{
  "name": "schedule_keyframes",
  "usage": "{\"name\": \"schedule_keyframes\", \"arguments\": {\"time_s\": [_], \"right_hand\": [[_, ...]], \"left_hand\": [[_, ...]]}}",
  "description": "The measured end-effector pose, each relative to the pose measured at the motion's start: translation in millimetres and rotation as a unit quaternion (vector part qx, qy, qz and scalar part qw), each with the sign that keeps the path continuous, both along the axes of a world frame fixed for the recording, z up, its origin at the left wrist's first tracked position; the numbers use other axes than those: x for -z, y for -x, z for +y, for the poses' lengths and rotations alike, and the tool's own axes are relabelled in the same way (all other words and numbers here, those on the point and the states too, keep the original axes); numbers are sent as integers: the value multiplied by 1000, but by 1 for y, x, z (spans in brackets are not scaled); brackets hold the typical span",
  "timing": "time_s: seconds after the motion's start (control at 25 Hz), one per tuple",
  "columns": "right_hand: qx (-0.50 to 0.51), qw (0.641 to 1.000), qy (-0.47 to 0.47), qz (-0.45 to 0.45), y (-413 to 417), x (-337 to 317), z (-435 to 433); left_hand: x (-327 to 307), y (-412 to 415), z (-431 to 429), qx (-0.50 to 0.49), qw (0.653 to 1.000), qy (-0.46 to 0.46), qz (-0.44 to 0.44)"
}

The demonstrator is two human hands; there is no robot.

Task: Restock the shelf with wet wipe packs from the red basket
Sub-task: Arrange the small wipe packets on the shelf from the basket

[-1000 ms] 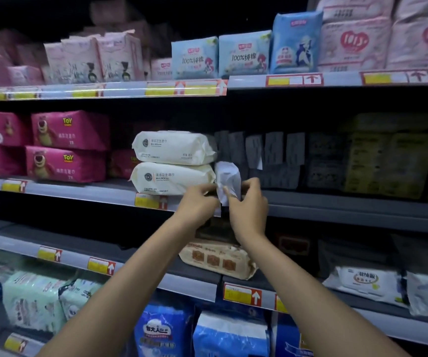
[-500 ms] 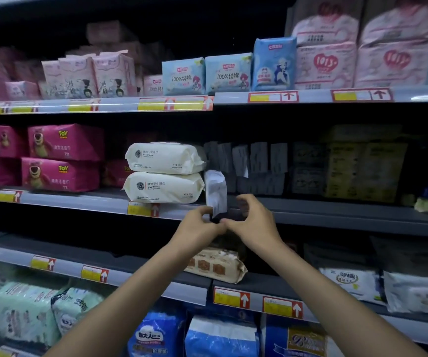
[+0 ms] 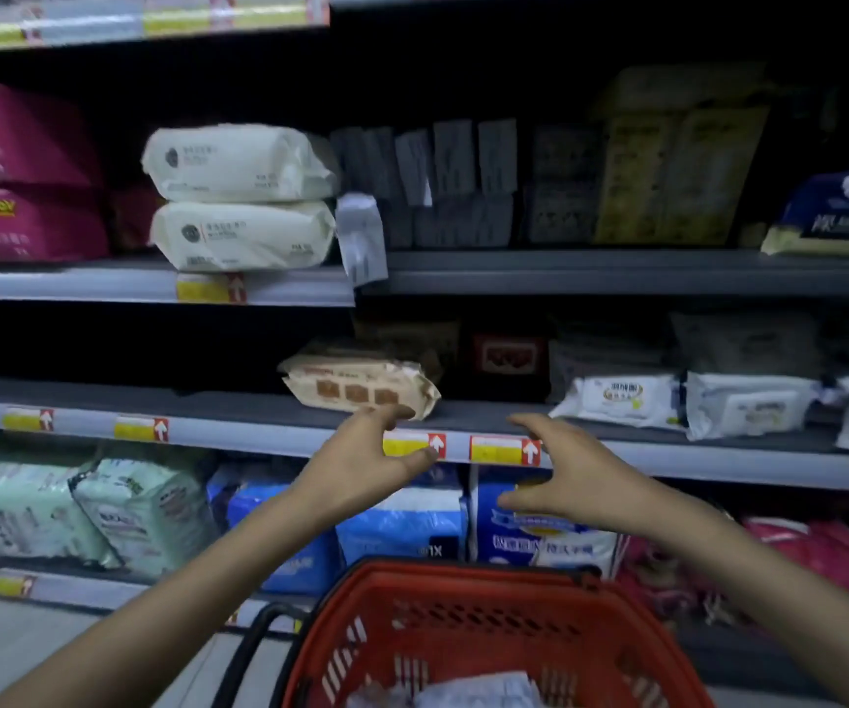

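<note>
Two empty hands (image 3: 468,472) above perforated red plastic basket (image 3: 489,631).

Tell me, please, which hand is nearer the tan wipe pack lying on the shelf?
Left. The left hand sits just below the tan wipe pack; the right hand is further right.

A small grey-white wet wipe pack (image 3: 361,237) stands upright at the front edge of the shelf (image 3: 616,273), just beside two stacked cream packs (image 3: 241,196). The red basket (image 3: 489,620) sits low in front, pale packs (image 3: 463,694) lying in its bottom.
</note>
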State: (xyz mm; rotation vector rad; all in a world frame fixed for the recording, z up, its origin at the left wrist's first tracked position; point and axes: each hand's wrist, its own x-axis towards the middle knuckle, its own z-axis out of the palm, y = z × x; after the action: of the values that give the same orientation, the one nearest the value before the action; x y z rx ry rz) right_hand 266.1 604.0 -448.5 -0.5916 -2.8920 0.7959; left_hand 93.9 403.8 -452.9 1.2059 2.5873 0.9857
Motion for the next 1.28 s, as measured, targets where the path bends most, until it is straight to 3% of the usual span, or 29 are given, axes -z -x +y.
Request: {"name": "schedule_keyframes", "arguments": {"time_s": [0.36, 0.52, 0.8, 1.0, 1.16, 1.28], "right_hand": [[-86, 979, 1, -186, -50, 162, -2], [-132, 962, 21, -238, -61, 219, -25], [-237, 919, -33, -313, -68, 272, -60], [-258, 898, -100, -343, -80, 285, -63], [-268, 887, -142, -346, -81, 284, -66], [-275, 879, -183, -343, -78, 284, -65]], "left_hand": [[147, -34, -5, 98, 969, 223, 27], [213, -37, -16, 149, 931, 331, 25], [296, -32, -27, 231, 836, 484, 121], [330, -27, -26, 272, 791, 528, 145], [353, -26, -28, 265, 803, 509, 159], [356, -24, -20, 286, 791, 515, 166]]}}
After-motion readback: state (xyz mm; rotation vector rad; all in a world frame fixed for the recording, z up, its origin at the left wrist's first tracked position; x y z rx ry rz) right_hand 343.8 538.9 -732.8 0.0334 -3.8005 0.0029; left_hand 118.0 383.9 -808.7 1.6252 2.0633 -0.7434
